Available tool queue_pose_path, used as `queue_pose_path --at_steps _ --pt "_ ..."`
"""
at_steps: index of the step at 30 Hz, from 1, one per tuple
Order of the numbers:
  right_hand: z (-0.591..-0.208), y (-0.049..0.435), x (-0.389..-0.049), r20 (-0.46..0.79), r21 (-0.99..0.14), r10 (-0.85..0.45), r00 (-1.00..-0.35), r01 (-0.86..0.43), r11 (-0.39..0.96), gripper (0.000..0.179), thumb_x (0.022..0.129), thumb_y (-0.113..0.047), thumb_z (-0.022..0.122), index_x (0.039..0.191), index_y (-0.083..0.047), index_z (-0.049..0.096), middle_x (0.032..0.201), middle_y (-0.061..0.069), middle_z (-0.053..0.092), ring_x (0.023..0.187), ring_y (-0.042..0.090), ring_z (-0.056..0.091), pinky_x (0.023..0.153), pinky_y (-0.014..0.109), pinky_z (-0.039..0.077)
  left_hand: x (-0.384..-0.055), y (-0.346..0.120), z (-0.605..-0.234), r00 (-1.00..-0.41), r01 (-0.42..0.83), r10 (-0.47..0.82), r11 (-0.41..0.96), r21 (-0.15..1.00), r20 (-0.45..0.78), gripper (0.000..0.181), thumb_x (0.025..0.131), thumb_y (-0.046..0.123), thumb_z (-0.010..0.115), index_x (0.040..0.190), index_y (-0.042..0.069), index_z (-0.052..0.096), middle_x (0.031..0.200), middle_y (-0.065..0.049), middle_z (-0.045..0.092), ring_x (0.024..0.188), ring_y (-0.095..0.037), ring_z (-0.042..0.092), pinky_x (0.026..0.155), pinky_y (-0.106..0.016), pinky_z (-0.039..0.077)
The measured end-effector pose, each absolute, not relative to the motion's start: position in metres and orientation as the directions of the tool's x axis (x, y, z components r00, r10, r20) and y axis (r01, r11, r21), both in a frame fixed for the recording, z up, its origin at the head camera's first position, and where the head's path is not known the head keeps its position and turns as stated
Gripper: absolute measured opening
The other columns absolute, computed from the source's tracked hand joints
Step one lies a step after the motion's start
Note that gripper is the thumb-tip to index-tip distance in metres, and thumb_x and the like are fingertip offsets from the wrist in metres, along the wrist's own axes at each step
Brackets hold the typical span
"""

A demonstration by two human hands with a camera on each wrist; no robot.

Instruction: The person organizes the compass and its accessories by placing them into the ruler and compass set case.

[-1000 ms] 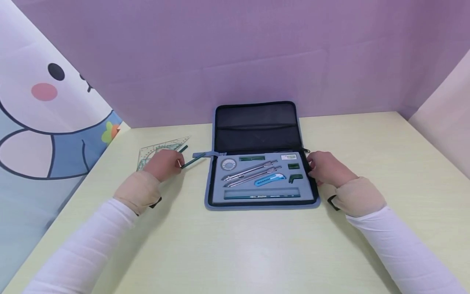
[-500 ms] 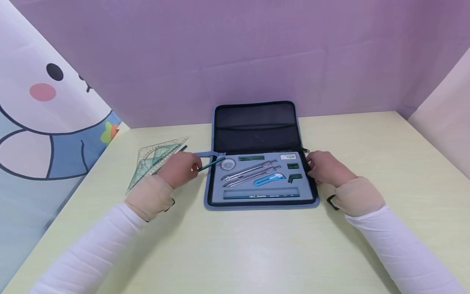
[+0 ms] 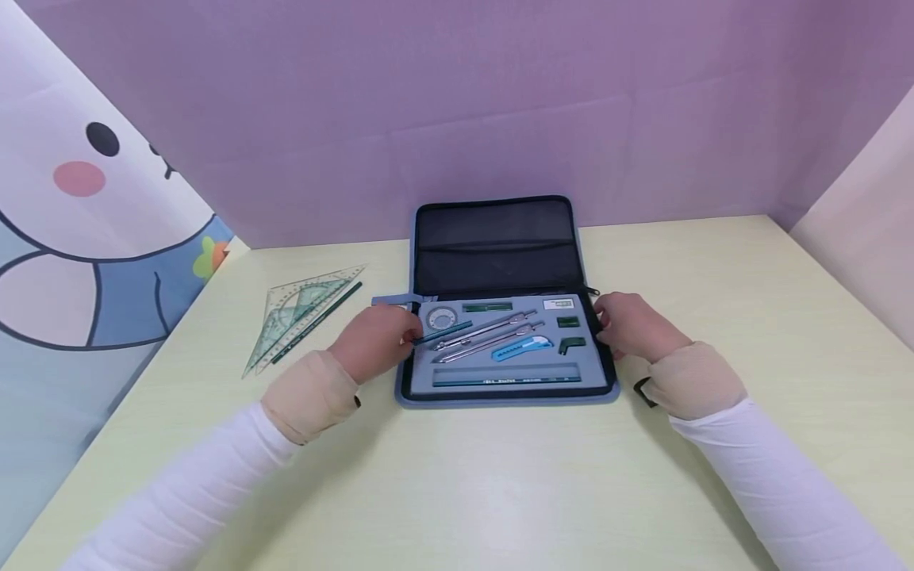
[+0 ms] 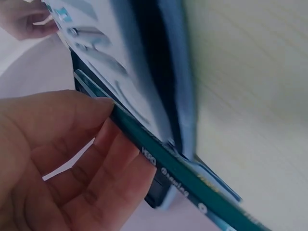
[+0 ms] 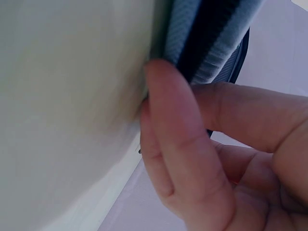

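Observation:
My left hand [image 3: 377, 341] pinches a dark green pencil [image 4: 159, 149] between thumb and fingers; white lettering shows along its side in the left wrist view. The pencil's far part reaches over the left side of an unzipped blue drawing-set case [image 3: 510, 403], below a round white dial-like piece [image 3: 442, 319]. At the case's right edge, my right hand [image 3: 639, 327] grips the rim, thumb on the upper side and fingers against the outer side. Inside the grey tray lie two metal compasses [image 3: 493, 327], a blue utility knife [image 3: 523, 348] and another green pencil [image 3: 507, 381] in a long slot.
Clear set squares [image 3: 303, 309] lie overlapped on the table at left, with a green pencil [image 3: 317, 323] along their edge. The case's black lid [image 3: 493, 230] stands raised before the purple backdrop [image 3: 500, 103]. Small green pieces [image 3: 568, 322] and a white eraser [image 3: 558, 304] sit in the tray.
My left hand has carried its pencil rightward from beside the set squares to over the case's left part. My right hand stays at the case's right edge.

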State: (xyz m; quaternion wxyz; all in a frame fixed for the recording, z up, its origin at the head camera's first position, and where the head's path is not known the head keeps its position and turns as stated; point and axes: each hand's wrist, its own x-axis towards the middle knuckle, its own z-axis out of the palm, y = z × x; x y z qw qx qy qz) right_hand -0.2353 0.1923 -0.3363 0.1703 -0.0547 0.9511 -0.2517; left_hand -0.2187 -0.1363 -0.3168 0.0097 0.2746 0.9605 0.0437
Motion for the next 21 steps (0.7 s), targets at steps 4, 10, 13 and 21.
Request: queue_pose_path --at_steps 4,10,13,21 --pt "-0.336 0.193 -0.235 -0.287 -0.503 -0.198 -0.937 -0.029 0.864 0.04 0.087 0.008 0.053 0.123 0.02 0.042 0.101 0.028 0.054 0.07 0.024 0.064 0.059 0.03 0.056 -0.211 -0.122 -0.314 -0.839 0.539 0.543 0.836 0.103 -0.022 0.013 0.082 0.002 0.067 0.093 0.006 0.073 0.082 -0.004 0.068 0.07 -0.018 0.056 0.069 -0.031 0.051" --pt "-0.337 0.193 -0.236 -0.282 -0.502 -0.198 -0.939 -0.032 0.864 0.04 0.086 0.008 0.054 0.123 0.021 0.043 0.099 0.027 0.055 0.07 0.024 0.064 0.059 0.029 0.056 -0.201 -0.104 -0.315 -0.805 0.59 0.594 0.8 0.111 -0.003 0.013 0.082 0.003 0.069 0.092 0.008 0.074 0.084 -0.003 0.07 0.072 -0.016 0.059 0.071 -0.03 0.053" --pt "-0.337 0.193 -0.236 -0.287 -0.5 -0.198 -0.937 -0.029 0.865 0.04 0.087 0.008 0.054 0.123 0.021 0.042 0.099 0.028 0.054 0.07 0.024 0.064 0.058 0.029 0.056 -0.198 -0.097 -0.317 -0.794 0.605 0.608 0.788 0.117 0.011 0.013 0.082 0.003 0.069 0.091 0.01 0.074 0.084 -0.002 0.07 0.071 -0.015 0.06 0.071 -0.03 0.053" --pt "-0.337 0.194 -0.237 -0.284 -0.501 -0.195 -0.939 -0.028 0.865 0.04 0.087 0.009 0.053 0.124 0.02 0.042 0.101 0.028 0.054 0.074 0.026 0.064 0.058 0.028 0.056 -0.192 -0.079 -0.323 -0.754 0.655 0.656 0.748 0.109 0.027 0.014 0.083 0.003 0.065 0.09 0.011 0.074 0.082 0.0 0.069 0.067 -0.015 0.054 0.066 -0.027 0.049"
